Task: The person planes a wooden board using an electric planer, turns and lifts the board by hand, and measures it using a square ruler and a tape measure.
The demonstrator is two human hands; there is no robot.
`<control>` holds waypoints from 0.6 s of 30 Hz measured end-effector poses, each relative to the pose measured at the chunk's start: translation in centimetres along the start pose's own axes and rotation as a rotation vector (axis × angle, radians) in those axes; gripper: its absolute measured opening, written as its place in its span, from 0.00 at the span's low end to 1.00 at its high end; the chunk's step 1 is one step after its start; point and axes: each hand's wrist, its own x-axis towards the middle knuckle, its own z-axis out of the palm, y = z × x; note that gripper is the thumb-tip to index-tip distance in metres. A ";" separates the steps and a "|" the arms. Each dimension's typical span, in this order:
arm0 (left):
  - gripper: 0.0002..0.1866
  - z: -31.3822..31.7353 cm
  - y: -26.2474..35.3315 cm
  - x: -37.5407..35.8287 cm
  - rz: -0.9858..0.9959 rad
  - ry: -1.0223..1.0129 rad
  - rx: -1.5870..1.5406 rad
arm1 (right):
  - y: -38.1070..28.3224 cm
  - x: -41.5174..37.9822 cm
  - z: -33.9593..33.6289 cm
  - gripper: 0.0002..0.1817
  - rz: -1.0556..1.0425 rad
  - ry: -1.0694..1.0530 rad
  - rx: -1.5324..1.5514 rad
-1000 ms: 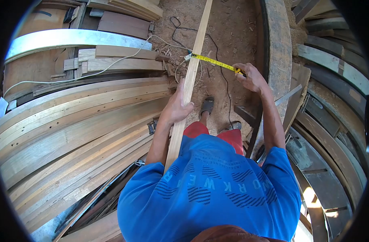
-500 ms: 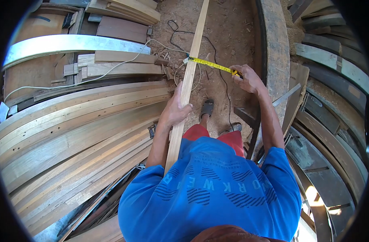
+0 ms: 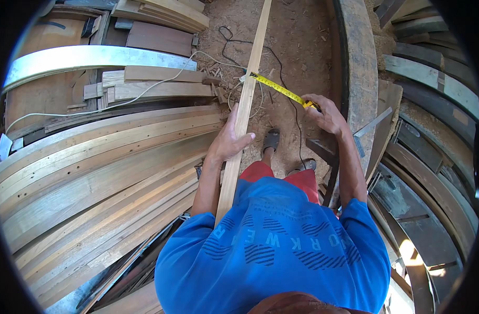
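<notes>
A long, narrow wooden strip [image 3: 244,109] runs from my chest away toward the top of the view. My left hand [image 3: 231,138] is wrapped round it, thumb over the top face and fingers along the left side. In my right hand [image 3: 325,113] is a yellow tape measure [image 3: 311,105], its case partly hidden by my fingers. The yellow blade [image 3: 277,88] is drawn out to the left, and its end overlaps the strip ahead of my left hand. The blade slopes down toward my right hand.
Stacked boards [image 3: 93,152] fill the left side. A heavy worn beam [image 3: 361,57] stands on the right, with more planks [image 3: 422,94] beyond it. A black cable [image 3: 286,78] and a white cord [image 3: 145,94] cross the area; wood scraps litter the dirt floor [image 3: 307,31].
My right hand has moved slightly right and down with the tape measure. The blade now slants more steeply, and its end has shifted a little along the strip. My left hand keeps its hold.
</notes>
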 end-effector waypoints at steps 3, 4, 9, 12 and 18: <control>0.57 0.0 -0.8 0.1 -0.067 -0.006 -0.076 | 0.8 -1.6 0.6 0.23 0.006 0.016 0.041; 0.57 0.1 -1.0 0.2 -0.087 -0.005 -0.110 | 1.1 -1.9 0.9 0.23 0.006 0.024 0.046; 0.58 -0.3 -0.4 0.2 -0.025 0.013 0.103 | 1.5 -2.5 1.5 0.23 0.000 0.034 0.001; 0.57 -0.6 0.6 0.1 -0.114 0.009 0.215 | 0.2 -2.6 1.0 0.23 0.028 0.020 0.006; 0.55 -1.0 0.7 -0.1 -0.109 0.026 0.207 | 1.1 -3.0 2.1 0.23 -0.028 0.064 0.017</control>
